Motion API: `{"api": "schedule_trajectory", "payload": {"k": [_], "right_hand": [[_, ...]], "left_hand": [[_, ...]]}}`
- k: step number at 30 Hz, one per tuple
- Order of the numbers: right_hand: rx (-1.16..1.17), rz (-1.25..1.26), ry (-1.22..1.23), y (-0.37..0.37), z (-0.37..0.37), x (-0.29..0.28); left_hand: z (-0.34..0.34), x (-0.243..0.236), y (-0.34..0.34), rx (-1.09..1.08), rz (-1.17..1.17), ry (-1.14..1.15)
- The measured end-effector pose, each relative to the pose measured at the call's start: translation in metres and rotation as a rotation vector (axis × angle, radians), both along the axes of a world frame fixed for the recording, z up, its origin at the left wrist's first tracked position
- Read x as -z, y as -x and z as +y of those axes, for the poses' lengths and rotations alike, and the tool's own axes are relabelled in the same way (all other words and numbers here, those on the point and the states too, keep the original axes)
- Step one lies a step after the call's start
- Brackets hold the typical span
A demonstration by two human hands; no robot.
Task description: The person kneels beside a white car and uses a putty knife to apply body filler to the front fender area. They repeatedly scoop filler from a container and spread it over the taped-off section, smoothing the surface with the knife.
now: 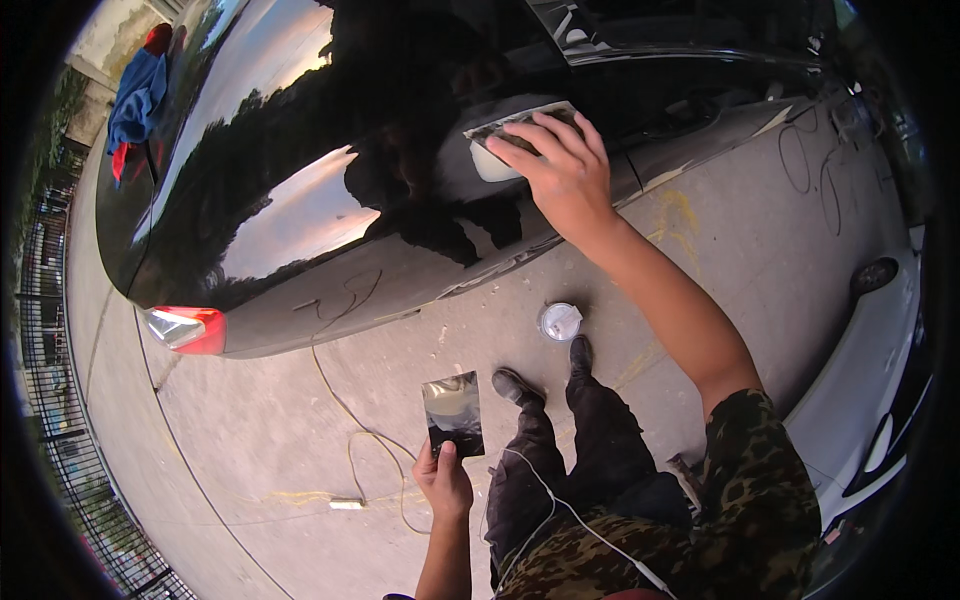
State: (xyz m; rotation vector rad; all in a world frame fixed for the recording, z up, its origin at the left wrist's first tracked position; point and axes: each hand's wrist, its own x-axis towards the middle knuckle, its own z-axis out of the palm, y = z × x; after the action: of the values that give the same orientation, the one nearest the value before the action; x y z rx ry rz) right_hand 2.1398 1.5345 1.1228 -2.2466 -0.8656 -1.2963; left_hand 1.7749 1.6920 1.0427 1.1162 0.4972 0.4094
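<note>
My right hand (568,172) reaches up to the side of a glossy black car (420,70). Its fingers lie over a flat rectangular spreader (492,124), gripping it against the bodywork. Just below the spreader's edge, a pale patch of paste (493,167) shows on the black panel, partly covered by the spreader and fingers. Lower down, away from the car, my left hand (446,482) pinches the bottom edge of a dark rectangular plate (462,392). A pale smear, which looks like the same paste, lies across the plate.
A round tub (560,321) stands on the concrete near my shoes. A thin yellowish cable (352,410) winds over the floor at left. Blue and red cloth (138,102) hangs at the car's far left. A light-coloured car (858,370) stands at right, a metal fence (48,330) at left.
</note>
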Motion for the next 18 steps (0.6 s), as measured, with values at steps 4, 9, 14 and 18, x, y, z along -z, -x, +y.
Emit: {"api": "schedule_trajectory", "payload": {"k": [4,9,14,18], "right_hand": [[0.012,0.008,0.015,0.001,0.003,0.005],[0.029,0.004,0.027,0.010,0.003,0.041],[0.023,0.001,0.014,0.015,0.004,0.079],[0.016,0.047,0.047,0.028,-0.005,0.084]], "left_hand": [[-0.004,0.002,0.000,0.002,-0.006,-0.011],[0.002,0.014,-0.006,0.022,-0.016,-0.007],[0.005,0.027,-0.014,0.010,-0.011,-0.002],[0.005,0.028,-0.012,0.006,-0.006,0.012]]}}
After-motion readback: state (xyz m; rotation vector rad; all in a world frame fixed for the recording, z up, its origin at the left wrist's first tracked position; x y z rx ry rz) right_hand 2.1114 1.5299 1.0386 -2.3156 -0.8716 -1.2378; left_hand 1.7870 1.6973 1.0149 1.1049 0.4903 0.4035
